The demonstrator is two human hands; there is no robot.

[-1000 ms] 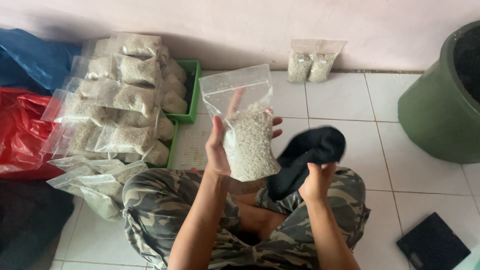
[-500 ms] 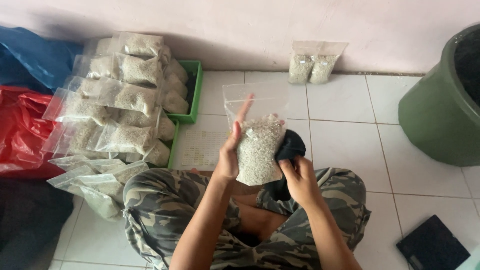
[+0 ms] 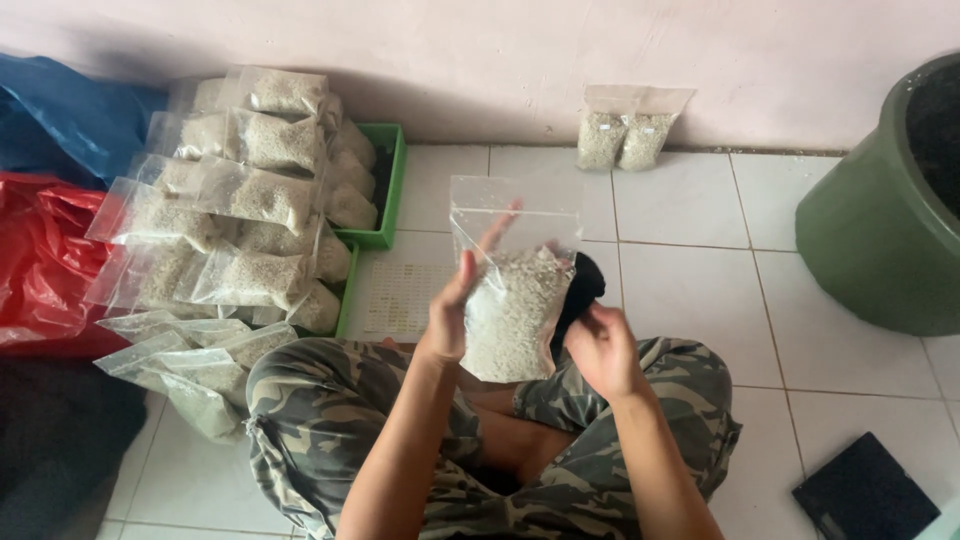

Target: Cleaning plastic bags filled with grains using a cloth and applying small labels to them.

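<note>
I sit cross-legged on a white tiled floor in camouflage trousers. My left hand holds up a clear plastic bag about half full of pale grains, with one finger reaching up behind the bag's empty top. My right hand sits just right of the bag's lower part, fingers curled, touching a black object that shows behind the bag. Whether the right hand grips the bag or the black object is not clear.
A pile of several filled clear bags lies over green trays at left. Two more filled bags lean on the wall. A red plastic sack and blue sack are far left, a green tub right, a black flat device bottom right.
The grain bag has come down and turned more upright in front of me. My right hand with the black object has moved in close behind the bag's right side.
</note>
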